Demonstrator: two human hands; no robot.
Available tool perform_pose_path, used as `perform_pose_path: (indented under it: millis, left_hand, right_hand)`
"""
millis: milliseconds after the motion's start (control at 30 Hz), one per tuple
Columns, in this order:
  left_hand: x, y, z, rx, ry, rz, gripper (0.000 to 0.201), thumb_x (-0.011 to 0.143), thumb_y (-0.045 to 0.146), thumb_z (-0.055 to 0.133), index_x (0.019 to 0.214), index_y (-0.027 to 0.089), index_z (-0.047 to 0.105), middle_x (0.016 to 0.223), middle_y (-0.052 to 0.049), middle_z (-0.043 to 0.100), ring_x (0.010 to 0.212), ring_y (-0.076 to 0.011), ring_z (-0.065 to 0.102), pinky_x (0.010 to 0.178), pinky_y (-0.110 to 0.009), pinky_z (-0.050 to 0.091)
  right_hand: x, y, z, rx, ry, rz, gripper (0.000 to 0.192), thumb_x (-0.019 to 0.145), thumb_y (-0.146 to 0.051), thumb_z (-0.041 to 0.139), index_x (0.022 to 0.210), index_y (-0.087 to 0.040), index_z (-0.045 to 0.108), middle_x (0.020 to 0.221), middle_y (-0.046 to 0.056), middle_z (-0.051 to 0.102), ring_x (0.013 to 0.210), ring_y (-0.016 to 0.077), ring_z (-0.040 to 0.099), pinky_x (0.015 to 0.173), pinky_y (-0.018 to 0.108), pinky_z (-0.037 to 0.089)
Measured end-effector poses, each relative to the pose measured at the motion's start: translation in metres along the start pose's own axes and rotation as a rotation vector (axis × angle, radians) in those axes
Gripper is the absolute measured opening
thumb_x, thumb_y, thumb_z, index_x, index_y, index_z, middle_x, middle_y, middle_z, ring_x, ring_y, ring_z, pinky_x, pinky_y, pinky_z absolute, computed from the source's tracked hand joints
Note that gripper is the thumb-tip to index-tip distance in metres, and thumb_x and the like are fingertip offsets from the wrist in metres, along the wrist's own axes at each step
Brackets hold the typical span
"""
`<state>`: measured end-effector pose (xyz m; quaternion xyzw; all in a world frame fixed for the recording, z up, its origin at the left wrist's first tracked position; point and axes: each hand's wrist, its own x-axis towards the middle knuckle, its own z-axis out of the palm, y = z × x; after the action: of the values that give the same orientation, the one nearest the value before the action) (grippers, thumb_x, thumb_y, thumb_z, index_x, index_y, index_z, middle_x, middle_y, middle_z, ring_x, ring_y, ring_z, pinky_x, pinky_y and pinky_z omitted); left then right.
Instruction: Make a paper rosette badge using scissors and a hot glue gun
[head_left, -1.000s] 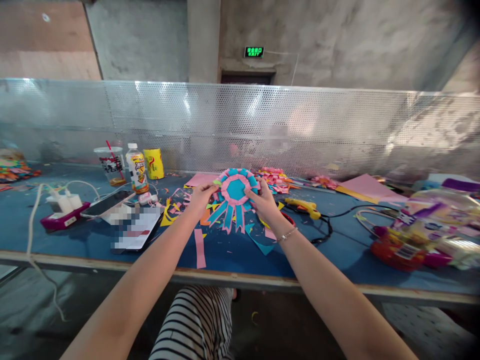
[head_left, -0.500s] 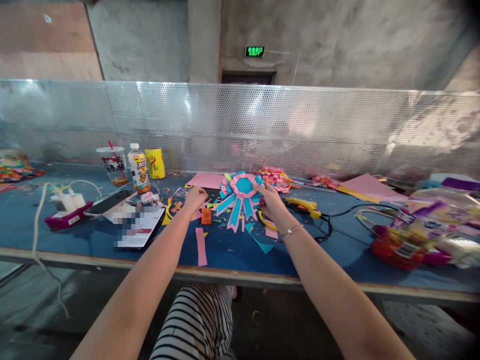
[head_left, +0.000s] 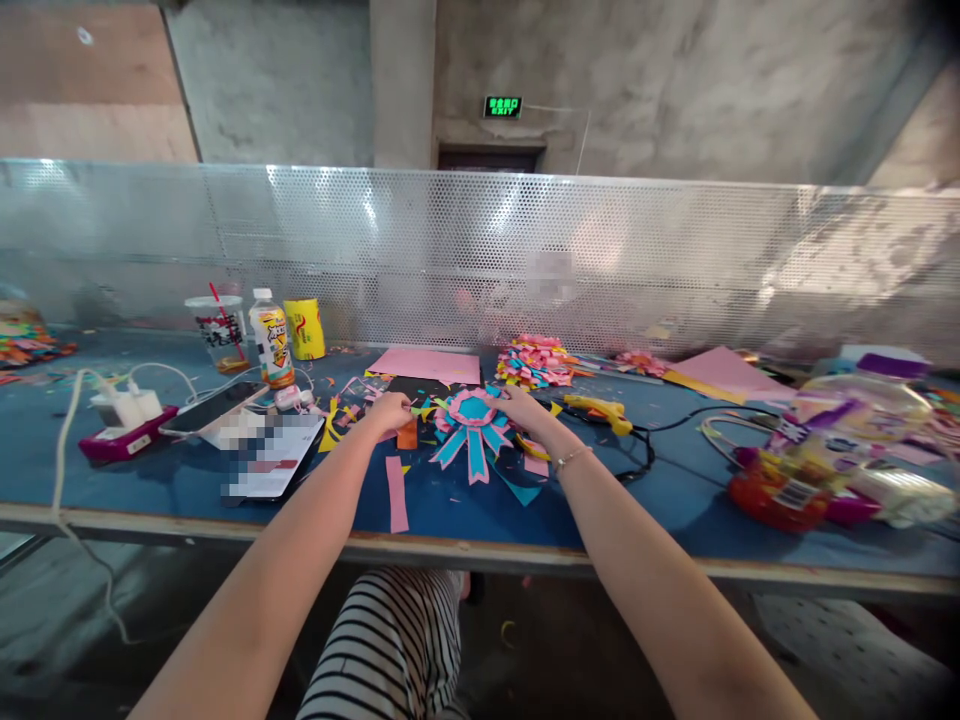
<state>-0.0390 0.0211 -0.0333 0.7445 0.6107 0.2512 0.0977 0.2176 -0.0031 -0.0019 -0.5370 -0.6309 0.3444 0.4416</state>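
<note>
A blue and pink paper rosette with several pointed tails lies low over the middle of the blue table. My right hand is closed on its upper right edge. To the left of the rosette, my left hand is low over paper scraps with its fingers curled together; what they hold, if anything, is hidden. Beside that hand is an orange paper piece, with a pink paper strip nearer the table edge. A yellow-handled tool, probably a glue gun, lies right of my right hand.
Behind the rosette are a pink sheet and a pile of paper rosettes. At left stand a bottle, a plastic cup, a yellow roll, a phone and a tablet. Snack packages lie at right.
My right hand has lowered the rosette toward the table, tilting it flatter. My left hand has moved down a little onto the scraps. The view has shifted slightly.
</note>
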Motion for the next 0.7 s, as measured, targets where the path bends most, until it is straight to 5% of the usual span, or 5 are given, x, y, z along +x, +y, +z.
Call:
perform_pose_path:
  millis: [133,300,467,567,700]
  left_hand:
    - [0.002,-0.007,0.009,-0.059,0.043,-0.010,0.011,0.060,0.018,0.062,0.070,0.019,0.065,0.076,-0.005,0.067,0.071,-0.0178,0.059,0.062,-0.025,0.041]
    - [-0.001,0.002,0.006,-0.151,0.150,-0.027,0.007,0.062,0.014,0.061,0.067,0.018,0.063,0.074,-0.006,0.067,0.069,-0.0177,0.059,0.064,-0.027,0.043]
    - [-0.001,0.019,-0.003,-0.463,0.288,0.101,0.004,0.064,0.014,0.058,0.066,0.016,0.060,0.068,-0.003,0.064,0.065,-0.0143,0.058,0.065,-0.026,0.045]
    - [-0.004,0.032,-0.007,-0.645,0.331,0.210,0.005,0.066,0.018,0.057,0.070,0.016,0.060,0.070,-0.002,0.064,0.067,-0.0133,0.059,0.067,-0.025,0.046]
    - [-0.017,0.050,-0.011,-0.616,0.353,0.327,0.008,0.067,0.019,0.057,0.073,0.016,0.063,0.072,-0.003,0.065,0.066,-0.0134,0.059,0.067,-0.026,0.047]
  right_hand:
    - [0.000,0.004,-0.003,-0.445,0.048,-0.166,0.035,0.063,-0.032,0.065,0.094,-0.018,0.055,0.094,0.007,0.063,0.084,0.0208,0.058,0.066,0.026,0.042]
    - [0.003,0.011,-0.002,-0.744,0.114,-0.195,0.038,0.067,-0.039,0.061,0.098,-0.016,0.056,0.103,0.013,0.059,0.100,0.0281,0.052,0.080,0.034,0.041]
    - [-0.001,-0.001,0.005,-0.583,0.280,-0.460,0.023,0.074,-0.028,0.055,0.093,-0.016,0.058,0.101,0.011,0.056,0.102,0.0236,0.049,0.087,0.037,0.039]
    - [-0.008,-0.015,0.013,-0.376,0.212,-0.633,0.012,0.076,-0.023,0.049,0.082,-0.018,0.058,0.087,0.007,0.058,0.085,0.0173,0.054,0.077,0.031,0.044]
    - [-0.018,-0.025,0.026,-0.213,0.081,-0.626,0.015,0.079,-0.028,0.047,0.080,-0.018,0.058,0.075,0.002,0.059,0.068,0.0129,0.055,0.064,0.026,0.044]
